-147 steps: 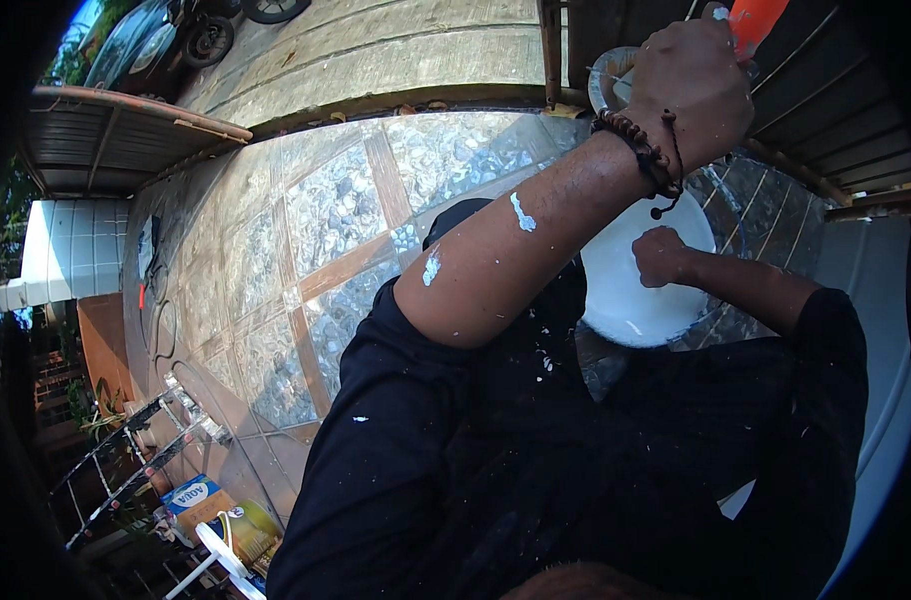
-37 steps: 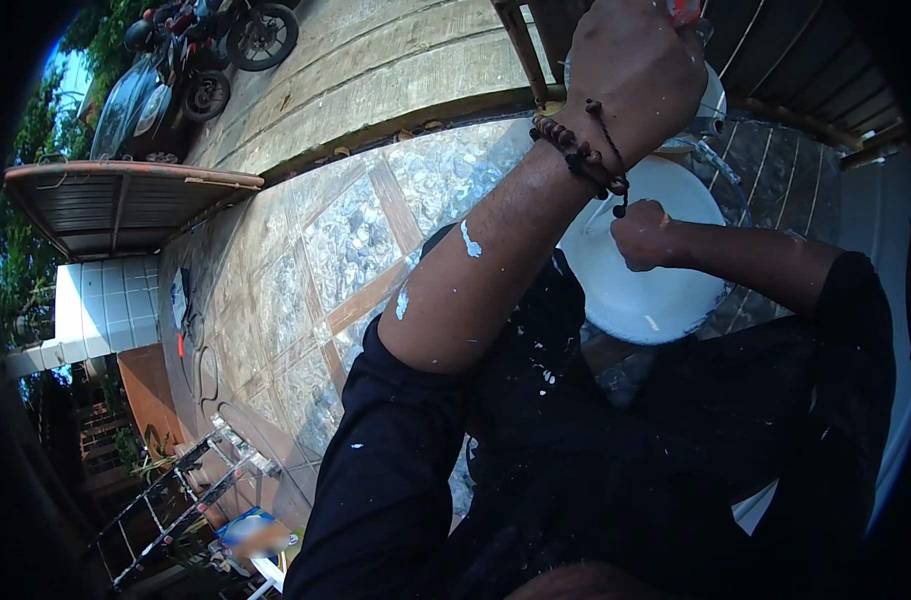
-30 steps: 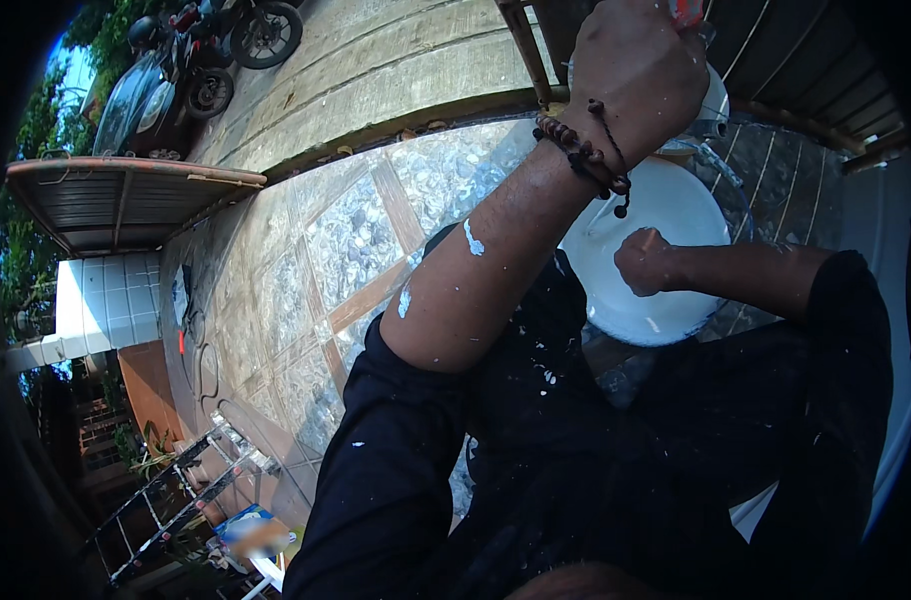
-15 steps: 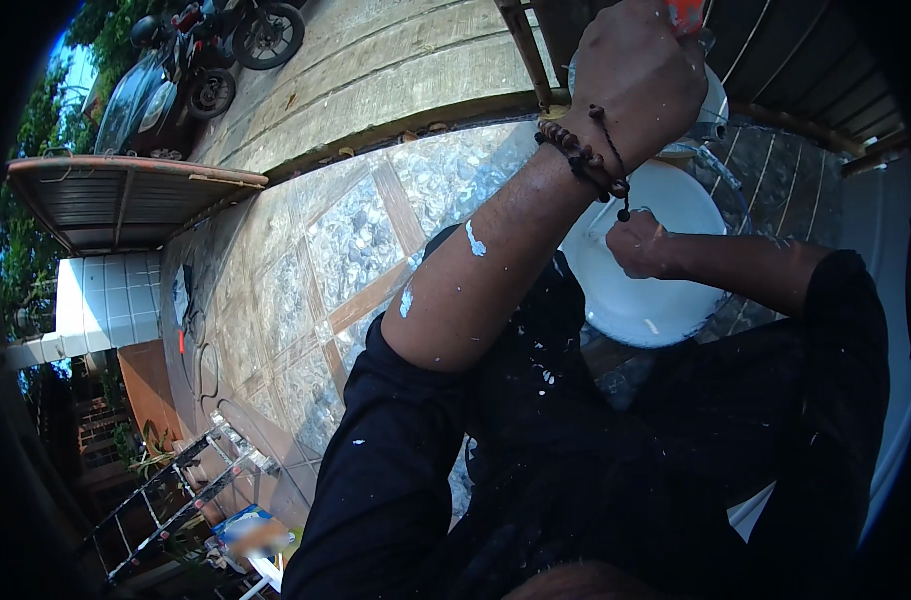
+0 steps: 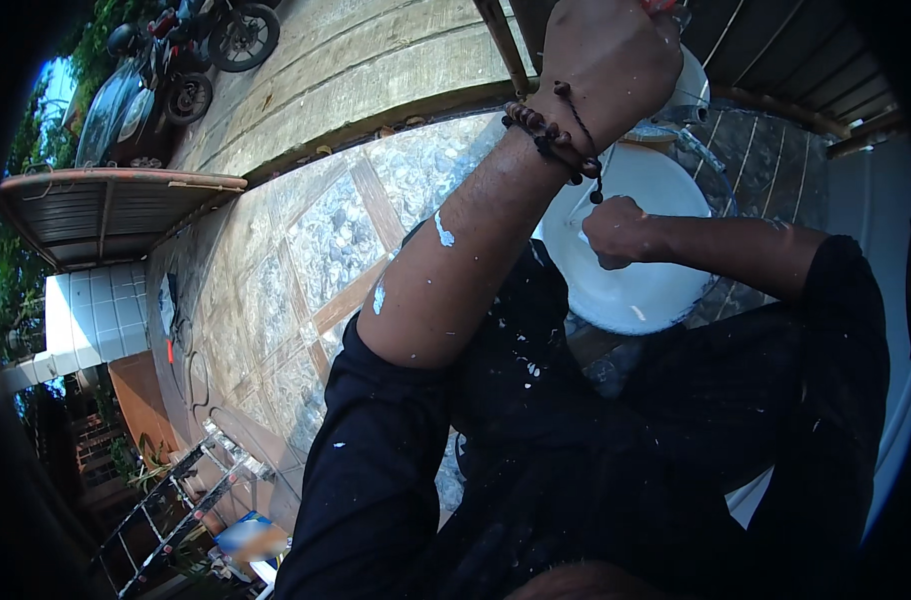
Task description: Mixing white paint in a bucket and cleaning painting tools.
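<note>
left hand outstretched, right hand fisted over tub

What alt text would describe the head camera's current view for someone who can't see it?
A person's left hand, wrist in dark beads, grips a red object cut off by the top edge; their closed right hand is at a white basin, with patterned floor tiles around.

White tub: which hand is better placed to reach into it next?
Probably the right hand: it shows over the white tub, while the left hand is farther up, gripping a red thing.
</note>
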Demonstrator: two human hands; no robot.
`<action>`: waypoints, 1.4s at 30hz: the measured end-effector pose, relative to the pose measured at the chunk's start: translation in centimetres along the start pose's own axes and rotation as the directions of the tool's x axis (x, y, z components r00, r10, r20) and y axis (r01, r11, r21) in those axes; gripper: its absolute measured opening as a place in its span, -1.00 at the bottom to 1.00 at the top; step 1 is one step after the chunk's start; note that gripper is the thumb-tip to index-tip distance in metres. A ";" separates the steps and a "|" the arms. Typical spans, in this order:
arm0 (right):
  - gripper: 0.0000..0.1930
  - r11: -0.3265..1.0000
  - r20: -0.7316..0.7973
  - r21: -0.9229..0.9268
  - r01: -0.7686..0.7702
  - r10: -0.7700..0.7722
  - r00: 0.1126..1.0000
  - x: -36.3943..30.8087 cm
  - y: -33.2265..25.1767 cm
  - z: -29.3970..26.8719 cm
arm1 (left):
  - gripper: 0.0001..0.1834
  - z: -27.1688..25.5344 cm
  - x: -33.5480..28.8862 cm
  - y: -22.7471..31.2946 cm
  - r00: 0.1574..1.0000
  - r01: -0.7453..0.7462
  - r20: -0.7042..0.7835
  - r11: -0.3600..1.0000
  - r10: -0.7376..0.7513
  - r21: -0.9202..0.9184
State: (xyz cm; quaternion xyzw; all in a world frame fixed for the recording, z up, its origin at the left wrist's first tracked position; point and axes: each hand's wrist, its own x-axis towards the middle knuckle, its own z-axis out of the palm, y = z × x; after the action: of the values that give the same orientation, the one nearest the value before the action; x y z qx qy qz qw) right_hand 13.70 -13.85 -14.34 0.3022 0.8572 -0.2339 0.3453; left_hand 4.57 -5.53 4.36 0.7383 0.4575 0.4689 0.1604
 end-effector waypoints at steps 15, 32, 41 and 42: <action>-0.80 0.986 -0.203 -0.053 0.156 -0.163 0.966 1.2 0.7 -0.1 | -0.70 -1.9 1.1 -0.3 0.997 0.060 0.041 0.996 -0.063 0.063; -0.78 0.997 -0.213 -0.002 -0.078 0.076 0.974 1.1 1.3 -4.3 | -0.76 -2.5 1.5 1.6 1.000 -0.014 0.010 0.997 0.015 -0.070; -0.80 0.997 -0.101 0.006 0.075 -0.074 0.992 1.6 1.1 -0.9 | -0.76 -0.4 0.8 -0.4 0.994 -0.093 -0.055 0.995 0.094 0.034; -0.79 0.994 -0.098 -0.005 0.106 -0.106 0.990 1.6 1.2 -0.9 | -0.70 -0.4 0.7 -0.6 0.984 -0.149 -0.078 0.983 0.157 0.103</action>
State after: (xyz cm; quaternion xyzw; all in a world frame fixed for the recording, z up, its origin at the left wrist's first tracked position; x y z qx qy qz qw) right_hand 13.20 -11.93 -15.13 0.2675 0.8878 -0.2369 0.2900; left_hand 4.02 -4.70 4.60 0.7573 0.4281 0.4884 0.0680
